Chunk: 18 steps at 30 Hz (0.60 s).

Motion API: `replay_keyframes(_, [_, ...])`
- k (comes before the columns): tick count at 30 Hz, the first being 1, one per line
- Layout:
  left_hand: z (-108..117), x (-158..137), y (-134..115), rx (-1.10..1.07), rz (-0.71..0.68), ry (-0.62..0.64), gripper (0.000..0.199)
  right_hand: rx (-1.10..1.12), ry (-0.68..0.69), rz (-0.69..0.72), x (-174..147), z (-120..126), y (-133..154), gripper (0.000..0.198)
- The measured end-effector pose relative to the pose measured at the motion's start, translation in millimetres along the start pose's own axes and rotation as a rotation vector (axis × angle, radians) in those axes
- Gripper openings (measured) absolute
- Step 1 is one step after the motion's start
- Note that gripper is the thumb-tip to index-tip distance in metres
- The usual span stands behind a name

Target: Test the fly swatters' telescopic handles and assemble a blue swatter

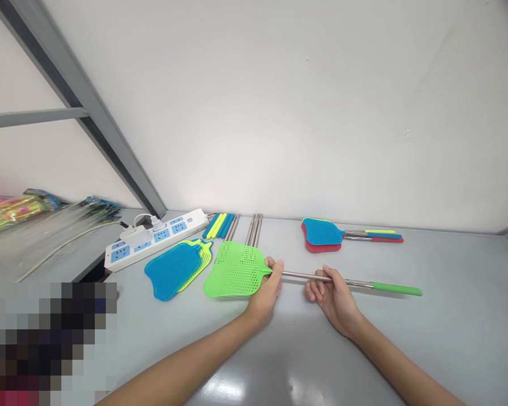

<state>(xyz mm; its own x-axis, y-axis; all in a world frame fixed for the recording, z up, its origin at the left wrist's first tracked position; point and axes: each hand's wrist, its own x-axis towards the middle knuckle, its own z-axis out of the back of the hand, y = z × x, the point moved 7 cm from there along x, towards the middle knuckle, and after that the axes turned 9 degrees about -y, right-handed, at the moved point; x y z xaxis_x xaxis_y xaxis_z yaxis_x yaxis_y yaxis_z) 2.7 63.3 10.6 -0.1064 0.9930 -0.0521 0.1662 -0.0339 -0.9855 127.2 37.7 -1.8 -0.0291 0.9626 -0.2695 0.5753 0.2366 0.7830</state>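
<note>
A green fly swatter (237,270) with a metal rod and green grip is held level above the table. My left hand (269,290) is closed around the rod right by the perforated head. Farther along the rod, my right hand (332,299) pinches it between thumb and fingers. Left of the green head lie loose blue swatter heads (171,269) and yellow ones (203,262). Behind it are blue and yellow grips (218,225) and bare metal rods (254,230). Whole swatters in blue, red and yellow (324,232) are stacked at the back right.
A white power strip (156,239) with plugs stands at the left by a grey metal frame (110,135). Plastic-wrapped packages (21,211) lie beyond it. A white wall (305,113) closes off the back of the grey table (461,282). The lower left corner is pixelated.
</note>
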Motion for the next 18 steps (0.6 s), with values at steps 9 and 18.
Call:
replay_keyframes(9, [4,1,-5,0.072,-0.007,-0.069,0.031,0.0,-0.012,-0.012,-1,0,0,0.043])
replay_keyframes(18, [4,1,-9,0.114,-0.034,-0.068,0.039,0.02,-0.011,-0.011,1,1,-1,0.042])
